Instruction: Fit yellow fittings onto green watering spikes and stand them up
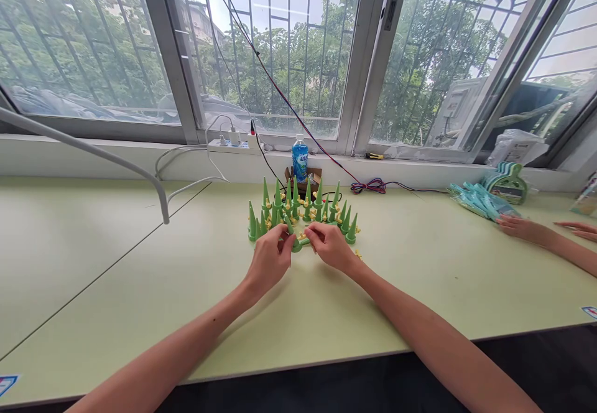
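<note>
My left hand [270, 256] is closed on a green cone [296, 246] with a round base, tilted near the front of a group of similar pieces. Close beside it, my right hand [332, 248] has its thumb and fingers pinched together at a small yellow piece [302, 236]; the fingertips partly cover it. Several upright green cones [351, 229] stand in a cluster around and behind both hands, many with small yellow pieces on or among them. One loose yellow piece [358, 255] lies on the table just right of my right wrist.
Behind the cones are a blue bottle [300, 159] and a brown carton [316, 175]. A coiled cable [368, 185] lies by the window wall. At right, another person's hand [525, 229] touches bagged teal items [482, 201]. A white tube [140, 167] arches over the table's left side.
</note>
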`<action>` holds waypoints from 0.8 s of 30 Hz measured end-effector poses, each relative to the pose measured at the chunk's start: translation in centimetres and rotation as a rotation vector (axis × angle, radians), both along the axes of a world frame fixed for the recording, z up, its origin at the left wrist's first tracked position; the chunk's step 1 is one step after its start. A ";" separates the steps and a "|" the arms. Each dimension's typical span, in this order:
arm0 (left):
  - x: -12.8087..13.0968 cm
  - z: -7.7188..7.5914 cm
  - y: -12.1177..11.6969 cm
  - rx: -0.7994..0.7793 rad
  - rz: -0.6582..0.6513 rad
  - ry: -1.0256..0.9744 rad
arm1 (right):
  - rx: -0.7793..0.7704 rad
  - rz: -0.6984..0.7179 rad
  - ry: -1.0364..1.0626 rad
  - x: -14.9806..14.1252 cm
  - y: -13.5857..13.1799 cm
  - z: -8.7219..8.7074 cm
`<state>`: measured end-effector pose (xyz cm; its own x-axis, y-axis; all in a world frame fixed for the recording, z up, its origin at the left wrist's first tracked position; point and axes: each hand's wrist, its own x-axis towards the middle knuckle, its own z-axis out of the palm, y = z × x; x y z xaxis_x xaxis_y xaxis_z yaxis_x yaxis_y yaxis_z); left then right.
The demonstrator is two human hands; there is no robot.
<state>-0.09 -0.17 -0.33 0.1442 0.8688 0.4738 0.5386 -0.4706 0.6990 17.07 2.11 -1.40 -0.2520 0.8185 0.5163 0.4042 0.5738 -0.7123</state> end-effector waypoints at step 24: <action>0.1 -0.2 0.0 0.020 -0.046 -0.003 | -0.012 -0.062 -0.019 0.0 0.2 -0.1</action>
<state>-0.03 -0.20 -0.54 0.1829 0.8514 0.4916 0.5141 -0.5090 0.6904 17.03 2.33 -1.52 -0.2103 0.8389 0.5020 0.4520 0.5388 -0.7110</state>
